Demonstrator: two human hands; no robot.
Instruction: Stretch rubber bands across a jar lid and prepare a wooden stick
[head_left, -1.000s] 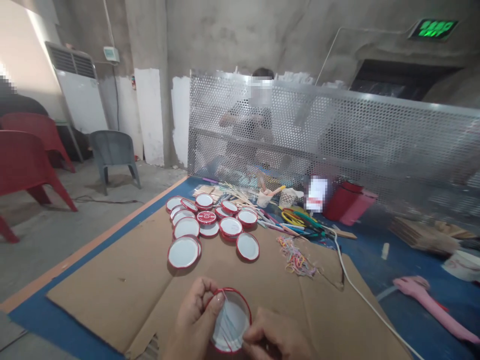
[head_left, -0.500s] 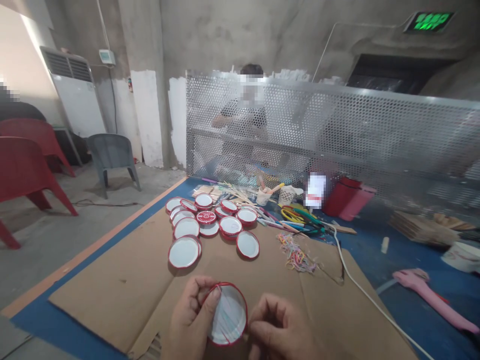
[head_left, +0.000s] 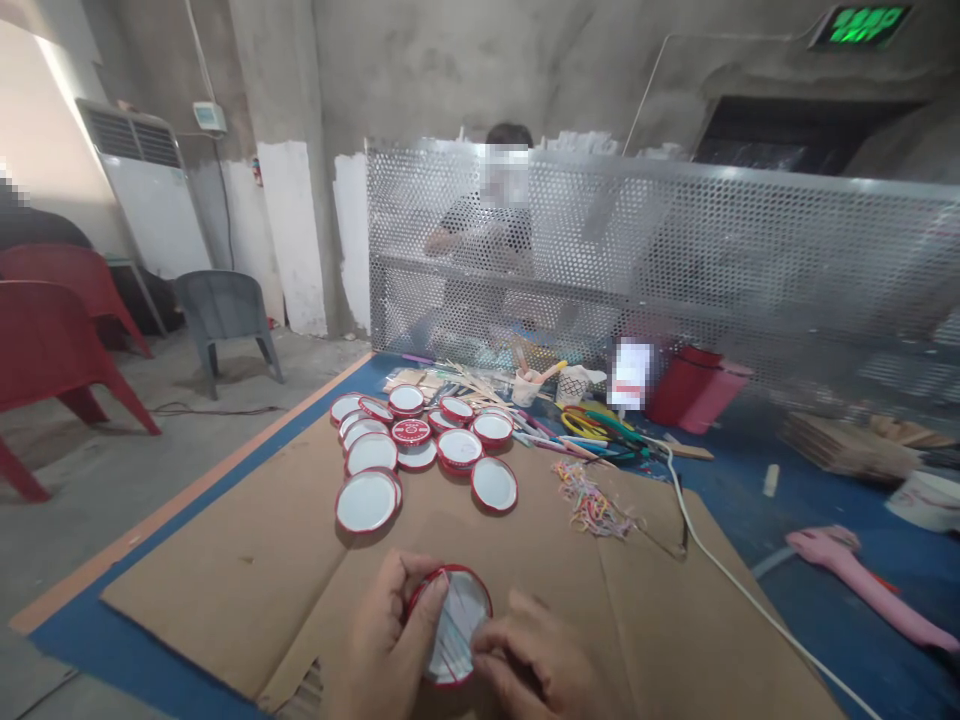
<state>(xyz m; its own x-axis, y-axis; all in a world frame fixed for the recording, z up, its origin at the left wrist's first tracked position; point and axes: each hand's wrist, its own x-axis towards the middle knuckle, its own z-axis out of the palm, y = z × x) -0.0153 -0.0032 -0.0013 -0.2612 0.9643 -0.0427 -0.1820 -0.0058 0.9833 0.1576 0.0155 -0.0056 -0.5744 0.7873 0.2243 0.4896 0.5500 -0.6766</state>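
Note:
My left hand [head_left: 391, 640] grips a red-rimmed jar lid [head_left: 466, 598] by its left edge, thumb across the white inner face. Thin coloured strands, like small rubber bands, stretch over that face. At the lid's lower right rim, my right hand [head_left: 538, 655] has its thumb and fingertips pinched together; whatever is between them is too small to make out. Beyond my hands lie several jar lids [head_left: 366, 500], mostly white side up, with one red top [head_left: 411, 431] showing. To their right sits a loose heap of coloured rubber bands [head_left: 592, 500].
Flat cardboard [head_left: 232, 590] covers part of the blue table [head_left: 97, 650]. Scissors [head_left: 600, 425], pens, sticks and paper cups lie behind. A white cable [head_left: 720, 575] runs down the right, near a pink tool [head_left: 870, 585]. A perforated metal screen [head_left: 675, 250] stands behind, with a person beyond.
My right hand has shifted left and in over the lid's lower right rim, its fingertips now overlapping the lid. My left hand still holds the lid in nearly the same place.

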